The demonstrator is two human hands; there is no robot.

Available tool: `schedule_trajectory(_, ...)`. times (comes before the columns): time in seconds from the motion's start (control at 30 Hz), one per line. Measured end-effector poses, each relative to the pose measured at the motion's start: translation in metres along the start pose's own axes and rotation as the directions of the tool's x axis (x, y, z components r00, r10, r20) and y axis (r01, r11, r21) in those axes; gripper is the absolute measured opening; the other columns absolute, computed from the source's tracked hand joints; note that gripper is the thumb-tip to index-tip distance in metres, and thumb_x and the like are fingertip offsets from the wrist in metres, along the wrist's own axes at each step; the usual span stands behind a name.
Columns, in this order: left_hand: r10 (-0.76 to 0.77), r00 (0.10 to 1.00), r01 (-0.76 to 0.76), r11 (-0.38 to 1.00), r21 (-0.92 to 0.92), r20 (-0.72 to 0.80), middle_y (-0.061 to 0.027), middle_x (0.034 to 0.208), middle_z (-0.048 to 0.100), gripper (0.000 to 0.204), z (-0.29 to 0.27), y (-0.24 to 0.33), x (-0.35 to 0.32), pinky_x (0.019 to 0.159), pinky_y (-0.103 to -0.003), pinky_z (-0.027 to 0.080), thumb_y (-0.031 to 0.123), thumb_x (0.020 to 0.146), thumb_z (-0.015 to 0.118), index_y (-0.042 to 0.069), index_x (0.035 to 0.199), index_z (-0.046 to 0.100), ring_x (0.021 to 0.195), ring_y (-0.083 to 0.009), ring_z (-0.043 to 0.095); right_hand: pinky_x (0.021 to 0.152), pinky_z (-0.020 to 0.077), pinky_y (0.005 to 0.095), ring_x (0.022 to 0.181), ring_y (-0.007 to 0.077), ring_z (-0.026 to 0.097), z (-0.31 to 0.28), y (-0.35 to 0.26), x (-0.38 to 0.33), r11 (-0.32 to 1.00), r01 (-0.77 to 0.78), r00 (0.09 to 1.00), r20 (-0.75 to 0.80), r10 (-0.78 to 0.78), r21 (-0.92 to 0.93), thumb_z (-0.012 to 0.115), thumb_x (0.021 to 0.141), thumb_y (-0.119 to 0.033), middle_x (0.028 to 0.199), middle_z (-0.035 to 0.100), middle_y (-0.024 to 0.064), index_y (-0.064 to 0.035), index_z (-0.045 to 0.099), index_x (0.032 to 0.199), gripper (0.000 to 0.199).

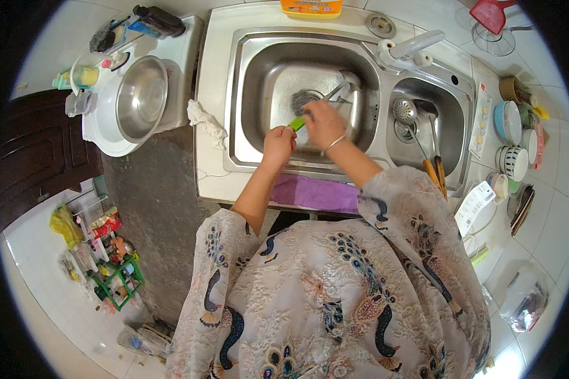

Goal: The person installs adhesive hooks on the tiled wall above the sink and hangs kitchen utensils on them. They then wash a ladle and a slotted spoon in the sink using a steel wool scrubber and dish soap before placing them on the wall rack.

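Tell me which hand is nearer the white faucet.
Right. The right hand is over the left basin beside the steel scrubber, below and left of the white faucet. The left hand, gripping a green handle, sits farther left and lower.

Head view, looking straight down, sink [246, 95] near.

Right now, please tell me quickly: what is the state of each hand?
Left hand: closed on the green handle of a utensil, over the sink.
Right hand: closed on a grey scrubber, pressed to the utensil.
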State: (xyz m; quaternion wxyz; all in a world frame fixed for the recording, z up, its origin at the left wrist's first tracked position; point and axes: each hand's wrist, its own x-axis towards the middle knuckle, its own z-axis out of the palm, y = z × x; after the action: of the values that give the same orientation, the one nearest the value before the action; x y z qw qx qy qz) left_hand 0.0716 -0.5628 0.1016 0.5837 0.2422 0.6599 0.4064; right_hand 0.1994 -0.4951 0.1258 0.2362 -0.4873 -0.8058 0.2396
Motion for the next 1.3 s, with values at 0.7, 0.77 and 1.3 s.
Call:
schedule_trajectory(0.7, 0.126, 0.992, -0.124, 0.977, 0.171, -0.001, -0.0028, 0.052, 0.049, 0.030, -0.008, 0.000, 0.000, 0.043, -0.026, 0.033, 0.020, 0.090, 0.045, 0.000, 0.070, 0.055, 0.045, -0.0102, 0.043, 0.069, 0.0466, 0.0426, 0.081, 0.0325, 0.056, 0.012, 0.001, -0.001, 0.999, 0.037, 0.996, 0.077, -0.036, -0.012, 0.059, 0.077, -0.013, 0.085, 0.053, 0.0131, -0.0090, 0.055, 0.092, 0.016)
schedule_trajectory(0.77, 0.090, 0.996, -0.092, 0.987, 0.129, 0.025, -0.0030, 0.053, 0.049, 0.029, -0.006, 0.000, -0.004, 0.044, -0.025, 0.034, 0.019, 0.090, 0.045, 0.000, 0.071, 0.056, 0.045, -0.0103, 0.044, 0.069, 0.0463, 0.0433, 0.081, 0.0320, 0.056, 0.005, 0.012, 0.009, 0.994, -0.081, 0.990, 0.109, 0.089, -0.077, 0.058, 0.076, -0.013, 0.087, 0.052, 0.0134, -0.0095, 0.055, 0.091, 0.016)
schedule_trajectory(1.3, 0.043, 0.999, -0.045, 0.996, 0.082, 0.033, -0.0026, 0.055, 0.050, 0.027, -0.007, -0.002, 0.002, 0.045, -0.025, 0.033, 0.017, 0.089, 0.045, 0.001, 0.070, 0.055, 0.047, -0.0100, 0.043, 0.068, 0.0459, 0.0411, 0.079, 0.0337, 0.055, 0.006, 0.008, 0.013, 0.996, -0.021, 0.999, 0.043, 0.025, -0.083, 0.060, 0.075, -0.010, 0.084, 0.054, 0.0143, -0.0060, 0.055, 0.089, 0.016)
